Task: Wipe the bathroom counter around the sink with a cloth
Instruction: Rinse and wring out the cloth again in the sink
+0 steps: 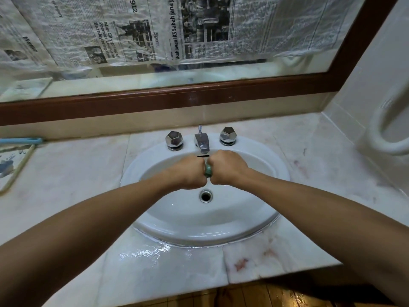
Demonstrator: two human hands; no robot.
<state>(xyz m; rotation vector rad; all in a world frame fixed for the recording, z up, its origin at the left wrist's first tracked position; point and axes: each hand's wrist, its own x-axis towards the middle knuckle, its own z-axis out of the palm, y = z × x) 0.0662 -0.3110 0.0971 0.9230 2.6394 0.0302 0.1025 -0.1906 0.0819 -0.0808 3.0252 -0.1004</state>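
- Left hand [189,172] and right hand [229,166]: both are curled into tight fists, knuckle to knuckle, over the basin of the sink [243,231], just in front of the tap [201,141] and behind the drain [205,195].
- Cloth [208,171]: green and gripped by both fists at once, with only a short band showing in the gap between them. Its long axis is judged to run across from fist to fist, as in wringing. Neither hand is nearer, since each holds one end.
- Counter [66,191]: pale marble around the sink. The cloth is above the basin, not on the counter, so wiping calls for carrying it outward past the rim.
- Wet patch [143,251]: shining water near the counter's front edge, left of the sink's middle and close to the rim. It lies toward the person from the fists, on the left arm's side, so the left hand is judged the handier for it.
- Hidden: the fingertips are tucked under the backs of the hands. Most of the cloth is inside the fists, so its size cannot be told.
- Cut off: a blue handle [24,140] at the counter's left edge runs out of frame.
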